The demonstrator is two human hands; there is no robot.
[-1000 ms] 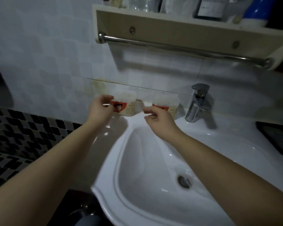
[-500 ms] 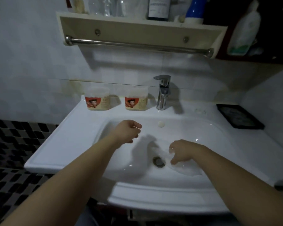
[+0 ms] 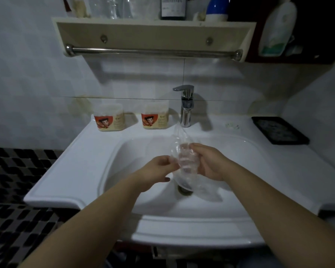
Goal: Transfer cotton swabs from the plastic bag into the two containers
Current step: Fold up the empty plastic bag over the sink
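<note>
A crumpled clear plastic bag (image 3: 184,161) hangs over the sink basin, and I see no swabs inside it. My left hand (image 3: 157,171) pinches its left edge. My right hand (image 3: 209,161) grips its right side. Two lidded containers with red cartoon labels stand on the sink's back ledge. The left container (image 3: 109,118) and the right container (image 3: 155,116) both show pale cotton swabs through their walls. Both stand well behind my hands.
The white sink (image 3: 81,167) has a drain (image 3: 185,190) under the bag. A chrome faucet (image 3: 185,107) rises right of the containers. A black tray (image 3: 279,129) lies at the back right. Above hang a towel rail (image 3: 153,52) and a shelf with bottles.
My hands left the containers and dropped to the basin. The right hand picked the bag up from the drain, and the left hand joined it. The bag is now lifted.
</note>
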